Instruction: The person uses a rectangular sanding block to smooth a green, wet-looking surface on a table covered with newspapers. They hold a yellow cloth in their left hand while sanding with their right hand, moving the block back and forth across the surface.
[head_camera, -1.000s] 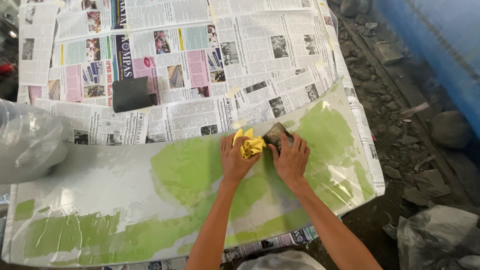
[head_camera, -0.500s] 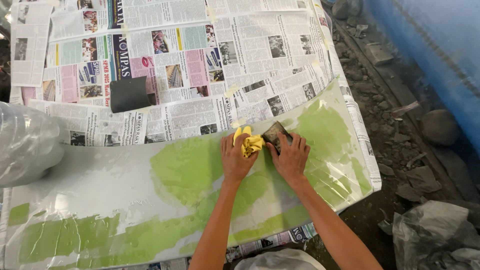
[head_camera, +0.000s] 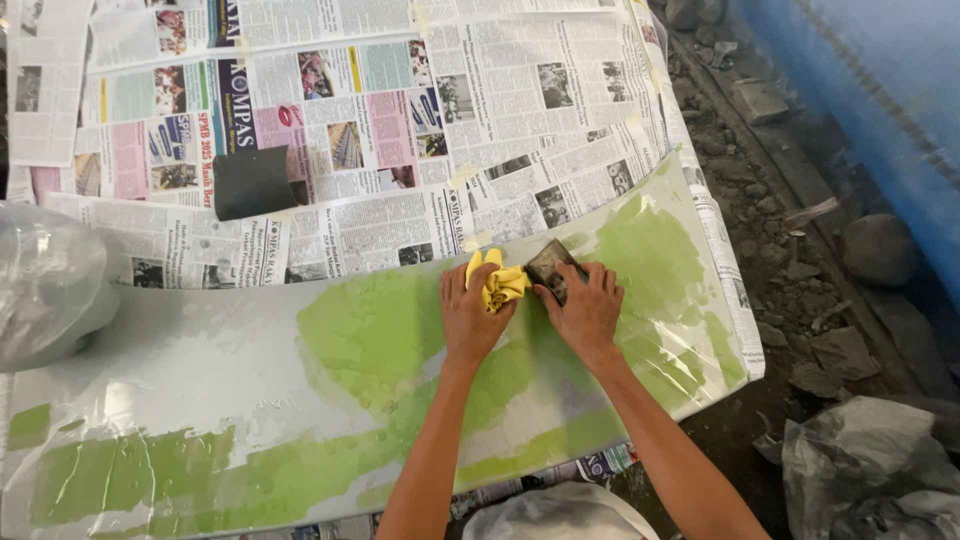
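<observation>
Head view, left to right. One clear plastic bag (head_camera: 45, 285) bulges at the far left edge, resting on the panel's end. One long grey panel (head_camera: 200, 370) runs across the frame, wet and glossy, with light green filler patches (head_camera: 370, 335) spread over it: one streaky band at lower left, one large patch in the middle, one at the right end, three main areas in all, joined by thinner smears. One dark sanding sheet (head_camera: 252, 182) lies loose on the newspaper (head_camera: 400, 120) above the panel; many overlapping newspaper sheets are taped together, too many to count exactly.

Left hand (head_camera: 472, 318) lies flat on the panel, fingers clamped on one crumpled yellow cloth (head_camera: 500, 283) at the panel's upper edge. Right hand (head_camera: 585, 310) is just beside it, fingers pressed down on one small dark sanding block (head_camera: 552, 268), which touches the panel near the same edge. Two hands, both the person's own; no one else in view.

Progress, as a judgement: filler is already on, and wet rubbing is going on at the centre-right. The grey showing through around the hands suggests that part is partly levelled; the lower-left band looks streaky and likely untouched. Roughly early to midway.

Right of the panel: dirt ground with stones (head_camera: 800, 250), one blue wall (head_camera: 880, 90), one grey bag (head_camera: 870, 460) at lower right.
</observation>
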